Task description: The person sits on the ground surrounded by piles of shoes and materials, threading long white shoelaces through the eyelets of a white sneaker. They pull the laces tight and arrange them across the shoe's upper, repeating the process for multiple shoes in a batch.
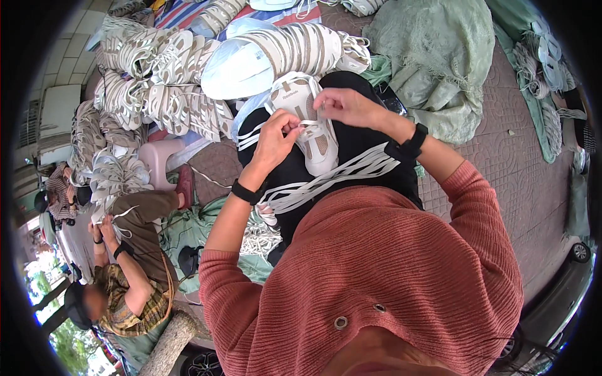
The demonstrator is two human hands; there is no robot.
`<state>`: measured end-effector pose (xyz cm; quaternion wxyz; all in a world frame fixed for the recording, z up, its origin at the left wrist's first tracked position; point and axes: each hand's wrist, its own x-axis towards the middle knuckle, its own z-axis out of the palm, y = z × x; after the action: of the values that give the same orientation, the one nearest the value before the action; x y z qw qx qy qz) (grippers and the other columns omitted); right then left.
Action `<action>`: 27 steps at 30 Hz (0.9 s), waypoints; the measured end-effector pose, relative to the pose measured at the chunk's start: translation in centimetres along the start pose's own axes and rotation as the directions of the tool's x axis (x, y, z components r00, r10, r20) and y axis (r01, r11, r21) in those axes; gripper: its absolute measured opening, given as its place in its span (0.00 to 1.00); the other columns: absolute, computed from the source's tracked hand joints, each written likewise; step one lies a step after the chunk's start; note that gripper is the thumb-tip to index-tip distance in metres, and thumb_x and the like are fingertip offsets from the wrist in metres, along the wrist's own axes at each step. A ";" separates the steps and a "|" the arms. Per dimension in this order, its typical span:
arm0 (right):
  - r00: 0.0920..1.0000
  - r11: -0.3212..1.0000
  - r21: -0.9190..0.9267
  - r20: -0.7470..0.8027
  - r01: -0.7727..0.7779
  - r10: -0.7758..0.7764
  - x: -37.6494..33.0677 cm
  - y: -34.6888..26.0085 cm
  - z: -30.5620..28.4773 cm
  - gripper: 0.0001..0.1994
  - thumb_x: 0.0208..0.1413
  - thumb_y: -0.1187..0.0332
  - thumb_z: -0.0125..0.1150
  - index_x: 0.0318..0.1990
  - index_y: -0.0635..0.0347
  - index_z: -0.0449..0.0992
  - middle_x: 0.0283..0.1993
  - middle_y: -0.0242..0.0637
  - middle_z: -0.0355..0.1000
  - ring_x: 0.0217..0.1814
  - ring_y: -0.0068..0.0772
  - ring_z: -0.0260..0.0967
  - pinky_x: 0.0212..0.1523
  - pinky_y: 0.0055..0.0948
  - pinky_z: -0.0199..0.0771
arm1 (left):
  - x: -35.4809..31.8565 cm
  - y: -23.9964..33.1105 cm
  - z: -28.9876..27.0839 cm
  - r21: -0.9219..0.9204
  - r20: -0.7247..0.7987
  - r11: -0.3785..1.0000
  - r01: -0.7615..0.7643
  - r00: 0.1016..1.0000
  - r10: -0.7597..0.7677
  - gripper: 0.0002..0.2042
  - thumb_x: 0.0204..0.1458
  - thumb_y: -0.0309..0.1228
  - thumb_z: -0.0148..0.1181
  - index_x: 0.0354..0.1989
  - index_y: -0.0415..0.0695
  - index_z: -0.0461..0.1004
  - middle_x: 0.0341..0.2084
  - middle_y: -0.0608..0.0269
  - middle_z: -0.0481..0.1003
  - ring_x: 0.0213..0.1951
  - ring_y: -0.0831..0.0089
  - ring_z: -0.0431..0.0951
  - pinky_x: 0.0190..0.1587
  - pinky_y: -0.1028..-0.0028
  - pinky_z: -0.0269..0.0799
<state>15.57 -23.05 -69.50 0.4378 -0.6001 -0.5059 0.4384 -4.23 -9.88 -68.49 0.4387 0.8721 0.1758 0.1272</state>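
Observation:
A white and beige sneaker (322, 153) lies on my lap, its toe toward me and its tongue (295, 94) pointing away. White shoelace (310, 123) crosses the lower eyelets. My left hand (276, 139) is closed in a pinch on the shoelace, at the left side of the shoe's opening. At the opposite side, my right hand (351, 108) hovers by the upper eyelets, thumb and forefinger pressed together; whatever they grip is too small to make out. A bundle of loose white shoelaces (338, 178) is draped over my black-trousered thighs.
Long rows of nested sneakers (276, 53) fill the ground ahead and to the left. A pale green woven sack (439, 56) stands ahead right. At left, a co-worker (128, 288) handles a laced shoe beside a pink stool (157, 164). A car (558, 294) is parked at lower right.

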 end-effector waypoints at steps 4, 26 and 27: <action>0.961 0.906 -0.371 -0.103 0.203 -0.258 -1.4 0.2 2.7 0.12 0.47 0.75 0.67 0.40 0.57 0.74 0.27 0.27 0.62 0.27 0.20 0.62 0.27 0.23 0.63 | 0.1 0.2 0.2 -0.013 -0.008 1.000 0.001 1.000 -0.001 0.07 0.46 0.22 0.65 0.31 0.38 0.73 0.27 0.62 0.69 0.26 0.75 0.69 0.31 0.76 0.67; 0.913 0.922 -0.308 -0.257 0.233 -0.317 0.2 0.9 2.3 0.08 0.49 0.75 0.62 0.38 0.62 0.74 0.32 0.37 0.69 0.30 0.30 0.68 0.31 0.28 0.69 | 0.6 1.0 -2.0 0.432 0.161 0.859 -0.277 0.960 0.229 0.08 0.43 0.27 0.65 0.30 0.45 0.72 0.35 0.63 0.66 0.43 0.63 0.67 0.44 0.65 0.56; 0.915 0.917 -0.331 -0.255 0.221 -0.312 0.4 0.6 2.4 0.09 0.50 0.76 0.61 0.40 0.62 0.75 0.32 0.37 0.70 0.31 0.31 0.69 0.32 0.27 0.70 | 0.6 0.8 -2.0 0.433 0.169 0.860 -0.270 0.962 0.216 0.07 0.43 0.27 0.65 0.29 0.45 0.72 0.35 0.63 0.66 0.44 0.63 0.68 0.44 0.64 0.56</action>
<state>13.44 -22.54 -70.69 0.4718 -0.6432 -0.5703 0.1962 -4.32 -8.65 -66.63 0.2138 0.9709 0.0634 0.0868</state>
